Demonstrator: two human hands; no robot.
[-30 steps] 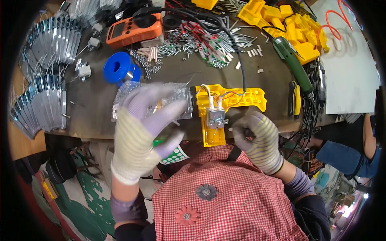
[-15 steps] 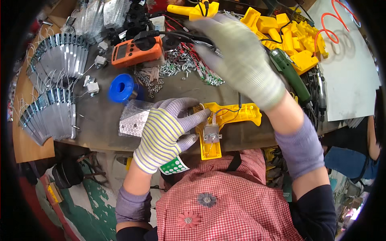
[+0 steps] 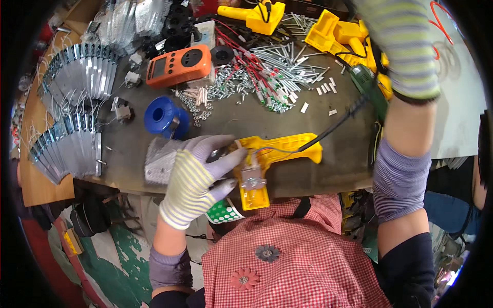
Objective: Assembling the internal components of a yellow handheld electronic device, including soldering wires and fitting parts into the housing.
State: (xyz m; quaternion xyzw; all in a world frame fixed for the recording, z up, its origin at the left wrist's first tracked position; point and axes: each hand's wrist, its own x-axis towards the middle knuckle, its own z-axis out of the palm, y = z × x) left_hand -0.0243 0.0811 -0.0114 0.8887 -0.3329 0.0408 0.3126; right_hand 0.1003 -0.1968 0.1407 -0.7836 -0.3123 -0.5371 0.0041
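Observation:
My left hand [image 3: 197,177], in a striped knit glove, grips the left side of a yellow gun-shaped plastic housing [image 3: 292,146] at the table's front edge. Inside the open housing sit a small metal block [image 3: 252,178] and thin wires. From its handle end a black cable [image 3: 331,129] runs up to the right, blurred by motion. My right hand [image 3: 398,43], gloved alike, is stretched out at the upper right, over the yellow parts. Its fingers are beyond the picture's edge, so any hold on the cable is hidden. A clear plastic bag [image 3: 159,161] lies beside my left hand.
An orange multimeter [image 3: 179,65] and a blue spool [image 3: 160,117] stand at the left of the middle. Screws [image 3: 287,59] and red-wired parts lie behind. A green electric screwdriver [image 3: 367,84] rests at the right. Fanned metal sheets [image 3: 77,72] line the left side.
My right hand has swung from above the screws to the upper right. The black cable near the multimeter has gone from there and now stretches rightward. The housing has shifted slightly left.

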